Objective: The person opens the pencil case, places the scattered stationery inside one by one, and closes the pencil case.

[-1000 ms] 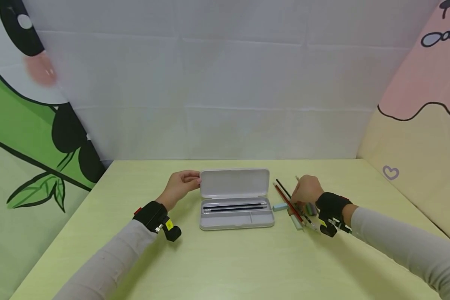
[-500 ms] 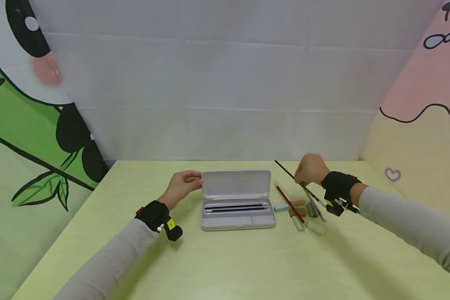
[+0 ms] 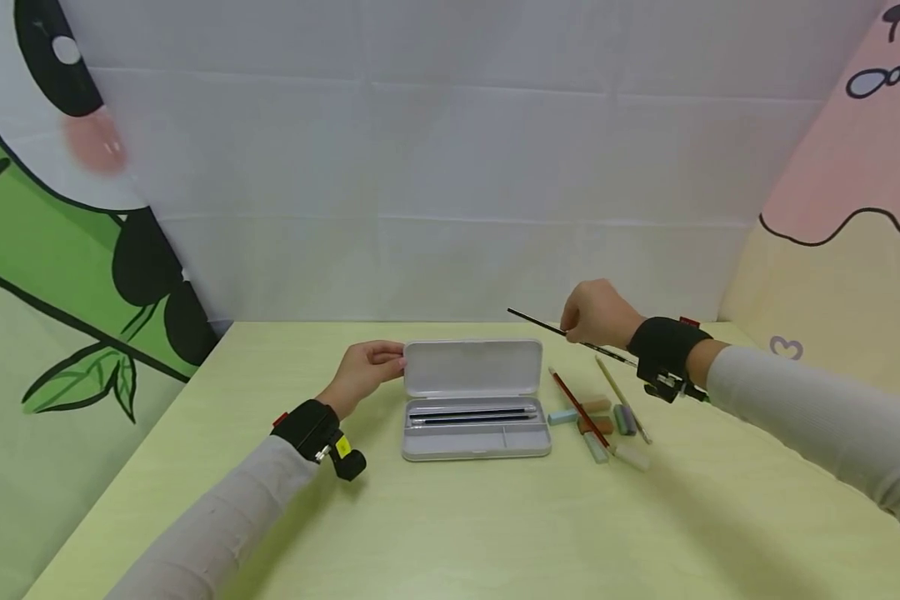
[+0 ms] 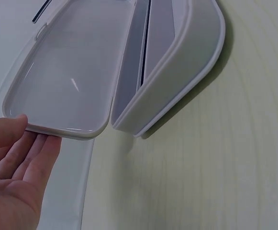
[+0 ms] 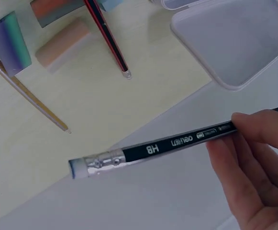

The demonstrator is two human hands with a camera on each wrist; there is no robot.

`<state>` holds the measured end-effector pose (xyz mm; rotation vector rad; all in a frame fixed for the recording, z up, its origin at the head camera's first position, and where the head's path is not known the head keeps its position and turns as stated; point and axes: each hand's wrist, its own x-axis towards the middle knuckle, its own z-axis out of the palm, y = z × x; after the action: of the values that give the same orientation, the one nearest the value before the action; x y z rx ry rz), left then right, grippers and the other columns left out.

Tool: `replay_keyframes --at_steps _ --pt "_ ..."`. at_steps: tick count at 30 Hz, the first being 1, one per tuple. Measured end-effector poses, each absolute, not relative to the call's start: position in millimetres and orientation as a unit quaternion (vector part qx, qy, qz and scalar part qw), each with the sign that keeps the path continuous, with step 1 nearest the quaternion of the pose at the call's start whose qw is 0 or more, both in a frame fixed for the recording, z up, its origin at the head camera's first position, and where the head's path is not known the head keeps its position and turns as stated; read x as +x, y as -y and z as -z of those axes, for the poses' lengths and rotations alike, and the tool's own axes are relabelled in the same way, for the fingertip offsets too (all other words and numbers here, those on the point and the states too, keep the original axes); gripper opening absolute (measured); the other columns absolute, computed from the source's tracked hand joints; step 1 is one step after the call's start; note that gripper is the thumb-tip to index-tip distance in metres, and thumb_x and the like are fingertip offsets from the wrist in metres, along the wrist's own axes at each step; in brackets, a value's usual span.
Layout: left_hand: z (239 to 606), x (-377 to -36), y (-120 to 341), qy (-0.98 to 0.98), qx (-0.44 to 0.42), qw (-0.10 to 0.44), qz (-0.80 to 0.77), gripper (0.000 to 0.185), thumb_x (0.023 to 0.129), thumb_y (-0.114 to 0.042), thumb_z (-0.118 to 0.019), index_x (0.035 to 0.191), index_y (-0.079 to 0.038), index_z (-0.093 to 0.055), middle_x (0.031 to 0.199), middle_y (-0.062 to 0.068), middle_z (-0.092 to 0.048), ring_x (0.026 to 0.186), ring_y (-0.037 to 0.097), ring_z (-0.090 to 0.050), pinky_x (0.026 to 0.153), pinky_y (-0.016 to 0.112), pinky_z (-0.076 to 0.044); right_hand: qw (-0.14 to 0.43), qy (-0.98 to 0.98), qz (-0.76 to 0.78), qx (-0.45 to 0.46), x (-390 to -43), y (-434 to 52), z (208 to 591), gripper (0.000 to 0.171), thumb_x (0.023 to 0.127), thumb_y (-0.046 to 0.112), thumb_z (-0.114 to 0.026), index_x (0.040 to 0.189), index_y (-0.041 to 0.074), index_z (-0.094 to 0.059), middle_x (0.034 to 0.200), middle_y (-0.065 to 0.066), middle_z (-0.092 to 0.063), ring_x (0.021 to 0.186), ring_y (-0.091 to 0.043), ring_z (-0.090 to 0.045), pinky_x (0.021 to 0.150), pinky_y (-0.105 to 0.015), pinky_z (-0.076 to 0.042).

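Observation:
A white pencil case [image 3: 450,443] lies on the table with its lid [image 3: 472,367] raised. Two dark pencils [image 3: 474,416] rest in its long compartment. My left hand [image 3: 365,373] pinches the lid's left edge, thumb on the inner face and fingers behind, as the left wrist view shows. Above the table, to the right of the case, my right hand [image 3: 598,312] pinches a black HB pencil [image 5: 172,143] with thumb and fingers. Its white eraser end [image 5: 78,168] points back toward the wrist, and the other end extends left toward the lid.
Right of the case lie a red-and-black pencil [image 3: 566,393], a yellowish pencil [image 3: 610,379], and several erasers, among them a blue one [image 3: 562,416], a brown one [image 3: 596,425] and a purple-green one [image 3: 625,420]. A white wall [image 3: 450,192] stands behind the table.
My right hand has lifted the black pencil from the pile and carried it up, then left toward the case. My left hand stays at the lid.

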<state>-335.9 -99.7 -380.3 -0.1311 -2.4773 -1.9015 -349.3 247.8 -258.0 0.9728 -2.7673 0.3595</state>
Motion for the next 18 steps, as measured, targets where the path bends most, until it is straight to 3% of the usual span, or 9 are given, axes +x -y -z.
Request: replay_keyframes --at_steps 18 --pt "377.6 -333.3 97.5 0.786 -0.039 0.006 0.617 0.035 0.093 -0.006 -0.061 0.126 0.005 -0.057 0.122 0.024 -0.065 0.096 0.012 -0.07 0.102 0.044 -0.053 0.047 0.907 -0.122 0.4 -354.7 -176.1 268.3 0.01 0.075 -0.005 -0.073 0.08 0.003 -0.075 0.077 -0.01 -0.071 0.072 -0.021 -0.062 0.066 -0.03 -0.056"
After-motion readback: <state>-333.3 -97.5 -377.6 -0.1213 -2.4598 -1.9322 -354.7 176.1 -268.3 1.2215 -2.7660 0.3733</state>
